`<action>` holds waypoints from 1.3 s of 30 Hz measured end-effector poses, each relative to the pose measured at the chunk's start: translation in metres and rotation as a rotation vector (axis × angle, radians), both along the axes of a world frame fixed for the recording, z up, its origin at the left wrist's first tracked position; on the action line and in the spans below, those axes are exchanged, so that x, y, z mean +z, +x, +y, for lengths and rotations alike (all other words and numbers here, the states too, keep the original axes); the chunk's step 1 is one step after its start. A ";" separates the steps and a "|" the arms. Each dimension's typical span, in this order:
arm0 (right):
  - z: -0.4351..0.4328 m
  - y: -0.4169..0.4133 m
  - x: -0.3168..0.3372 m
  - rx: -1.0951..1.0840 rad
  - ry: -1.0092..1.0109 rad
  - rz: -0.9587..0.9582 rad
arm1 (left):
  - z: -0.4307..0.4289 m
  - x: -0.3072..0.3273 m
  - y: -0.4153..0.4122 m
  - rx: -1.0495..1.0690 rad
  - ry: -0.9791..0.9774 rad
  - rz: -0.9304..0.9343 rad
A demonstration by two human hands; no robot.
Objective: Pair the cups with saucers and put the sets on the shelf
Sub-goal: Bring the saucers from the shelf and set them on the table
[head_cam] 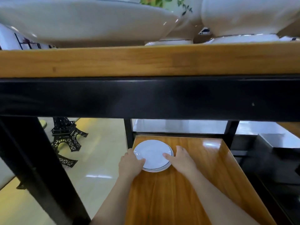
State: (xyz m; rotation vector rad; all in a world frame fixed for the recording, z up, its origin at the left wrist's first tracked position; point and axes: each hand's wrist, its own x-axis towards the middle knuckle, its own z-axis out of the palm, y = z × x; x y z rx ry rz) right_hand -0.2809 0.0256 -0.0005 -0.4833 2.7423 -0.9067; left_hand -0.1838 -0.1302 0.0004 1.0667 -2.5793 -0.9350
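Note:
A small stack of white saucers [152, 153] with a thin dark rim line lies at the far left of the lower wooden shelf [203, 168]. My left hand [130, 164] grips the stack's left edge, thumb over the rim. At the right edge my right hand [181, 159] holds on with its thumb laid on the top saucer. On the upper wooden shelf [146, 60], seen very close, stand a wide white bowl [81, 20] and white cups on saucers [243, 18]; one of them has a flower print [178, 7].
A thick black frame bar [146, 98] crosses the view between the shelves. Black uprights [129, 132] stand behind the saucers and at the left. Black Eiffel tower models [68, 135] stand on the pale floor to the left.

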 end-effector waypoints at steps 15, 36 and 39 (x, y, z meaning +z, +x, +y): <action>-0.007 0.009 -0.009 -0.046 -0.314 -0.221 | 0.002 -0.008 -0.002 0.091 0.380 0.182; 0.107 0.122 0.009 -0.095 -0.854 -0.381 | 0.129 0.006 0.117 0.061 0.801 0.510; 0.129 0.145 0.003 -0.068 -0.885 -0.381 | 0.152 0.001 0.143 0.108 0.752 0.508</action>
